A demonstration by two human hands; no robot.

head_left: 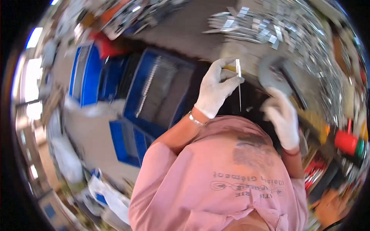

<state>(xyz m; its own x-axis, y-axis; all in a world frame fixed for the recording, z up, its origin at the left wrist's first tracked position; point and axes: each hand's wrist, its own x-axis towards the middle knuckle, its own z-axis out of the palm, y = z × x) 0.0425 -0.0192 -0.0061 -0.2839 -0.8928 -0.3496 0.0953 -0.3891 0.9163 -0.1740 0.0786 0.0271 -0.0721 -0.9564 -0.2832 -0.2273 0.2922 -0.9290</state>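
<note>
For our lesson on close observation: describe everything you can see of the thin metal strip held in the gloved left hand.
The thin metal strip is narrow, flat and silvery, catching light near its top. It stands nearly upright, its upper part pinched between the fingertips of the left hand in a white glove, its lower end tapering to a fine point hanging free over a dark background. Nothing else touches it. Motion blur hides finer detail.
</note>
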